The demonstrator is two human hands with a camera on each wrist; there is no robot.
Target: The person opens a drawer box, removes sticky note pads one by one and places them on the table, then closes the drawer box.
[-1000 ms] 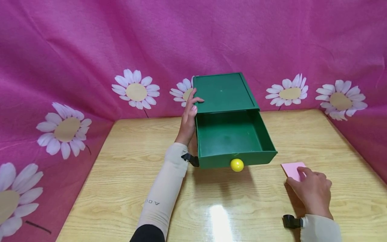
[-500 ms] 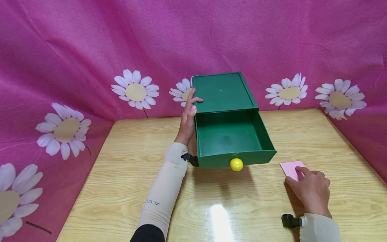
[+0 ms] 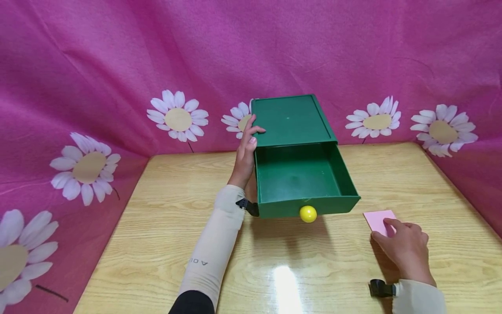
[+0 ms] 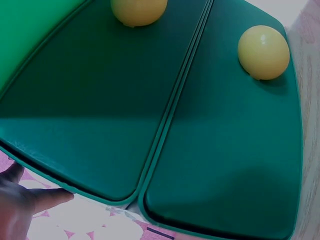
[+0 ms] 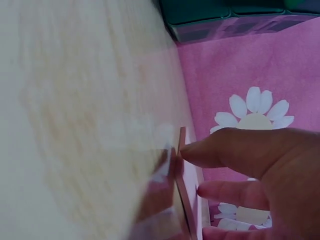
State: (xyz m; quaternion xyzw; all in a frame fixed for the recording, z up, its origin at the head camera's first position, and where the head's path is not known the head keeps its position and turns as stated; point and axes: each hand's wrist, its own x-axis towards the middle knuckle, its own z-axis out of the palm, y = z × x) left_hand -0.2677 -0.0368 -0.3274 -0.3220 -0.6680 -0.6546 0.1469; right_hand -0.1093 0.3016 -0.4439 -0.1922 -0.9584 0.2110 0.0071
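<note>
My left hand (image 3: 244, 159) rests against the left side of a green drawer cabinet (image 3: 288, 122), fingers extended and fingertips at its top edge. The cabinet's top drawer (image 3: 274, 211) is pulled out, bare inside, with a round yellow knob (image 3: 308, 214) on its front. In the left wrist view, closed drawer fronts (image 4: 225, 150) with yellow knobs (image 4: 263, 52) show. To the right of the cabinet, my right hand (image 3: 405, 248) pinches a thin pink sticky note pad (image 3: 377, 219) between thumb and fingers, low over the table. The right wrist view shows the thumb at the pad's edge (image 5: 186, 200).
The wooden table (image 3: 176, 209) carries the cabinet near its back edge. A pink cloth (image 3: 274, 48) printed with white daisies stands behind and along both sides. Light glares off the table in front of the cabinet.
Both hands keep nearly the same places on the cabinet and the sticky note pad. The head view shifts only slightly.
</note>
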